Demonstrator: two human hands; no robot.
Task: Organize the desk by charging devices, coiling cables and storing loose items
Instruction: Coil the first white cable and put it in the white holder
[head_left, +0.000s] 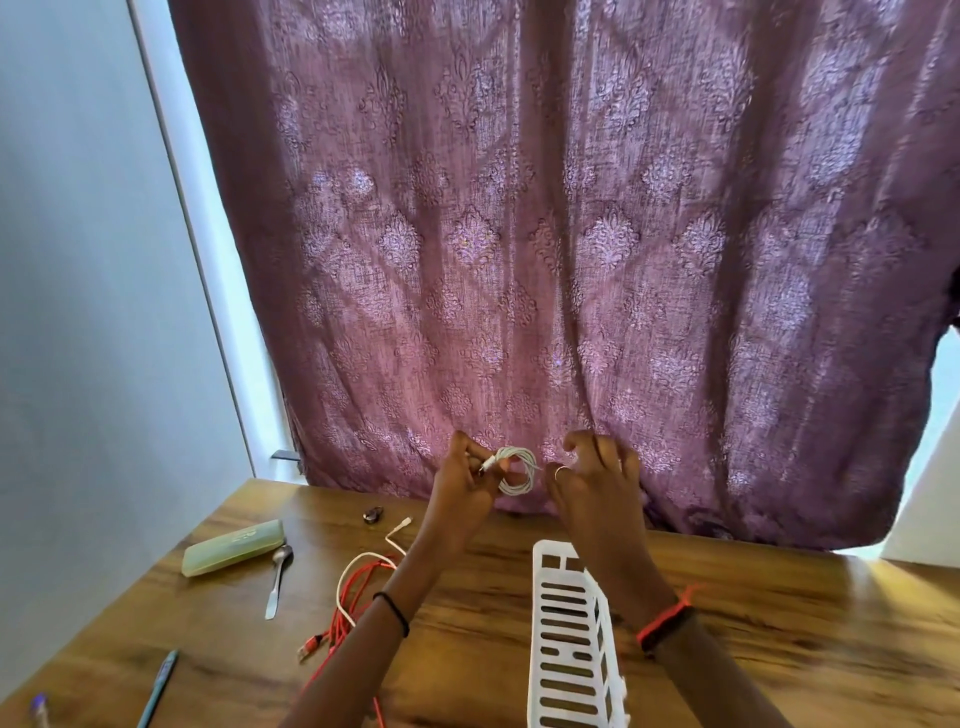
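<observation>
The left hand (462, 488) pinches a white cable coil (519, 470), wound in small round loops and held above the bench (779, 623), while the right hand (597, 478) hovers just beside it, fingers loosely curled and grasping nothing.

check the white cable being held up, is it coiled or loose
Coiled. The white cable forms several stacked round loops, pinched by the left hand above the desk, with one plug end poking out.
</observation>
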